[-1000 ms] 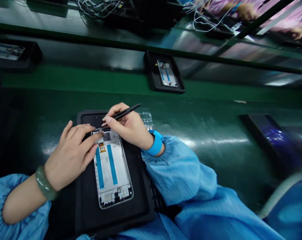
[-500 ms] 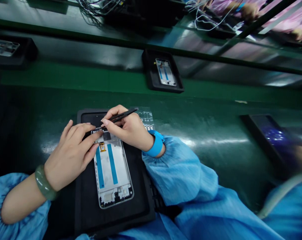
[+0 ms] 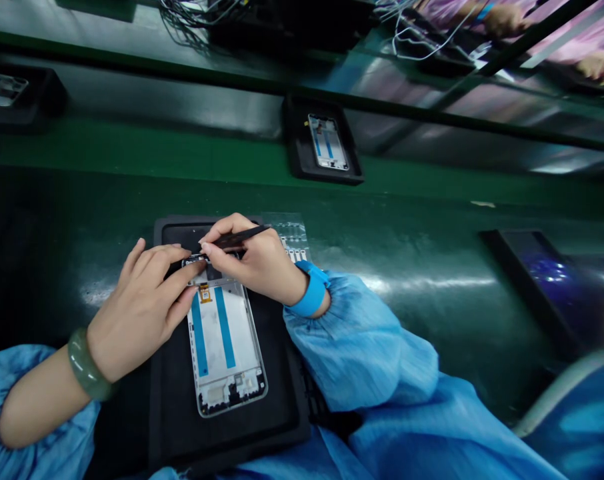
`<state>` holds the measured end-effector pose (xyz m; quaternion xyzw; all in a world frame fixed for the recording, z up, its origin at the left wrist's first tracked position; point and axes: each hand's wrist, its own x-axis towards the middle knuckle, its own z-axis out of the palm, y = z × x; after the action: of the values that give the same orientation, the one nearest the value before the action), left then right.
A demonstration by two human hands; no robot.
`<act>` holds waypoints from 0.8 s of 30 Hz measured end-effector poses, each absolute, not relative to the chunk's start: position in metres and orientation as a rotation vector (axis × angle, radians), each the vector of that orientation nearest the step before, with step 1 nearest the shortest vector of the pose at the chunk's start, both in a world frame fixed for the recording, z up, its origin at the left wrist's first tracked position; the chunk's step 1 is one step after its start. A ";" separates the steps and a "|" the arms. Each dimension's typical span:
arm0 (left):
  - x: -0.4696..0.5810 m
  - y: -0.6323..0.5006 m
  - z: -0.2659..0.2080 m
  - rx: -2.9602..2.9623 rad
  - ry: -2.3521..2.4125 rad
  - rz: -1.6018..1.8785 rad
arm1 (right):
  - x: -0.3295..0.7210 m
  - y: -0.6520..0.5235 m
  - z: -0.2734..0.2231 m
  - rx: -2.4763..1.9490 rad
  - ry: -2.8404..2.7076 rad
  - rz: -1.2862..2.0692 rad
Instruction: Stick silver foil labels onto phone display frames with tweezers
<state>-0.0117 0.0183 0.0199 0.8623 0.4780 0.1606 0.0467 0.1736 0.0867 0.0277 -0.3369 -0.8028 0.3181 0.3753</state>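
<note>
A phone frame (image 3: 212,340) with two blue strips and a small orange flex cable (image 3: 205,294) lies face up in a black tray (image 3: 277,427). My left hand (image 3: 145,300) rests over the frame's upper left corner. Its fingers are stretched and apart, with fingertips touching the frame's top end. Pinched in my right hand (image 3: 255,257) is a pair of black tweezers (image 3: 237,237), tip down at the frame's top edge. The fingers partly hide the tip and whatever it touches. Just behind my right hand lies a clear sheet with small pale parts (image 3: 296,254).
Beyond, on a green strip, stands a black tray (image 3: 295,150) holding a similar phone frame (image 3: 328,141). Another such tray (image 3: 47,100) is at far left. To the right lies a dark panel (image 3: 527,267), near a blurred blue-sleeved person. People in pink work across the bench.
The tweezers' rear end has dropped and swung left as my right hand shifted slightly. My left hand stays in place. The trays beyond appear slightly further left.
</note>
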 end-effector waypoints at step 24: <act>-0.010 0.018 0.020 2.601 1.486 0.515 | 0.170 0.087 0.031 -0.839 -2.184 0.595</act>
<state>-0.0100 0.0178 0.0200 0.8546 0.4882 0.1693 0.0508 0.1704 0.0872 0.0310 -0.3250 -0.8454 0.2303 0.3559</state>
